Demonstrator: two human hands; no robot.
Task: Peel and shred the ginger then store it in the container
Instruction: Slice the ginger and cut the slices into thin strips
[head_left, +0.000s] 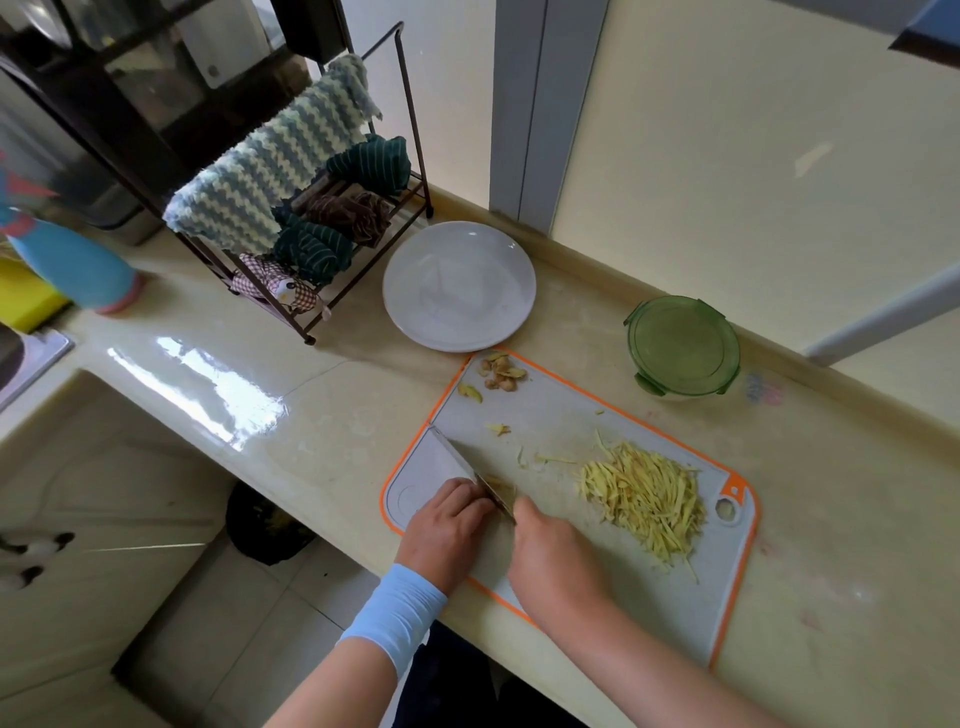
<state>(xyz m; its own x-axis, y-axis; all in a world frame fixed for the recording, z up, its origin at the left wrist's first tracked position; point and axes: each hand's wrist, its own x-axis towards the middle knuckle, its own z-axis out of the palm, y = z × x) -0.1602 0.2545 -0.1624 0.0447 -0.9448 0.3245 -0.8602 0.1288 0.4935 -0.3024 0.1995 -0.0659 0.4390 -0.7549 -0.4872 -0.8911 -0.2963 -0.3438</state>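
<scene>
Right hand (550, 556) gripping broad steel knife (451, 457), left hand (447, 519) with curled fingers pinning small ginger piece (493, 482) beside blade, pale yellow ginger shreds (644, 499) heaped near right edge of grey orange-rimmed board (545, 415)

No words or numbers could be read. A pink and blue mark (763, 388) on the worktop (332, 405), near its far edge, was too blurry.

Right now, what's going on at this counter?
A person is cutting ginger on the cutting board. The right hand grips the knife, and the left hand, fingers curled, rests by the blade. A pile of shredded ginger lies on the board. The green-lidded container sits closed beyond it.
</scene>
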